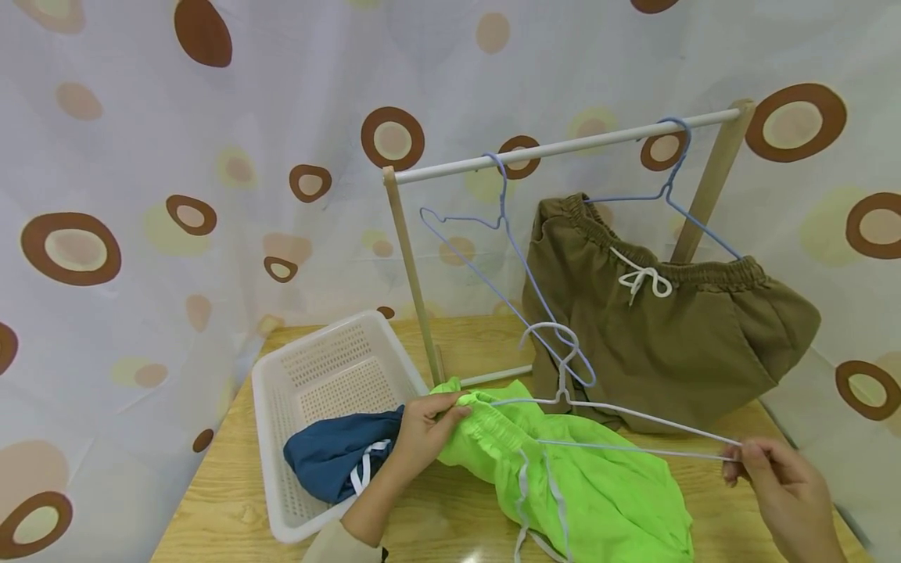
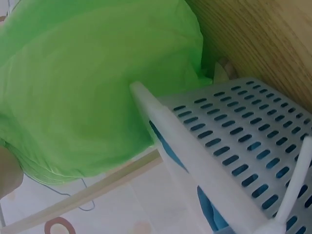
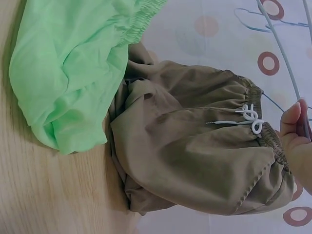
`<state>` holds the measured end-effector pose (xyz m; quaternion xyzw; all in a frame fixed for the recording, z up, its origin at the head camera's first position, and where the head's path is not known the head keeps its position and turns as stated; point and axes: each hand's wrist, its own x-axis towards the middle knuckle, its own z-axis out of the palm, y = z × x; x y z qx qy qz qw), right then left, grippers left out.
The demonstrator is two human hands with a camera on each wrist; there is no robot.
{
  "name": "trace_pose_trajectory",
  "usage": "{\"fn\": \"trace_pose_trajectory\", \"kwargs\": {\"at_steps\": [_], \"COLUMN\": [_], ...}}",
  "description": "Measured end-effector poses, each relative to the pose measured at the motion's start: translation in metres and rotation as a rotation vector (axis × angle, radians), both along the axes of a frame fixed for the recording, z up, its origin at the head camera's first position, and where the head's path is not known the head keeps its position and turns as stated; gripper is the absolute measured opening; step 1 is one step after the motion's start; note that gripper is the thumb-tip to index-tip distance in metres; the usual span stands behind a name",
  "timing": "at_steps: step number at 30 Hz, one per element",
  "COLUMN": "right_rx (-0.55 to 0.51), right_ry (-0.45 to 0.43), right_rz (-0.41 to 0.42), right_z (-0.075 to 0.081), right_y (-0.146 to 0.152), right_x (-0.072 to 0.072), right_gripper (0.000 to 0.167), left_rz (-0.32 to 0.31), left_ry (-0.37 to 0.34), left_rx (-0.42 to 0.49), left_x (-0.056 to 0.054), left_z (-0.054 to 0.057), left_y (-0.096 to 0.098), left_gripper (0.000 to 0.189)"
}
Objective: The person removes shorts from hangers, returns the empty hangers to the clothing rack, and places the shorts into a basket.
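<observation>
Bright green shorts [image 1: 598, 477] with white drawstrings lie over the table's front, their elastic waistband facing up. My left hand [image 1: 429, 430] pinches the left end of that waistband. A pale wire hanger [image 1: 655, 418] has its left part inside the waistband; its right end sticks out, and my right hand [image 1: 784, 485] pinches that end. In the left wrist view the green cloth [image 2: 97, 92] fills much of the frame, with little of the left hand showing. The right wrist view has the right hand [image 3: 297, 141] at the edge, fingers on the hanger wire.
Brown shorts [image 1: 669, 336] hang from a blue hanger on the rack's white rail [image 1: 563, 147]. Another blue hanger [image 1: 503, 223] hangs bare beside them. At left, a white plastic basket [image 1: 263, 422] holds dark blue clothing [image 1: 345, 453] with white strings. The wooden table [image 1: 211, 500] lies beneath.
</observation>
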<state>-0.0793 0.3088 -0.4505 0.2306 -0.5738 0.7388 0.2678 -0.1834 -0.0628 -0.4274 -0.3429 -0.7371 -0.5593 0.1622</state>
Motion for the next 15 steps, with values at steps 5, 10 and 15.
{"fn": "trace_pose_trajectory", "kwargs": {"at_steps": [5,10,15], "right_rx": [-0.023,-0.040,-0.115], "right_ry": [-0.061,-0.027,0.133], "right_rz": [-0.003,0.075,0.196], "right_z": [-0.006,-0.008,-0.012], "right_y": [0.009,0.025,0.045], "right_x": [0.006,0.014,0.018], "right_gripper": [0.031,0.032,0.032], "left_rz": [0.065,0.132,0.190], "left_ry": [-0.068,-0.136,-0.182], "left_rx": [0.135,0.266,0.324], "left_x": [0.001,-0.001,-0.005], "left_z": [-0.001,-0.001,-0.002], "left_y": [0.002,0.002,0.004], "left_gripper": [0.017,0.018,0.017]}}
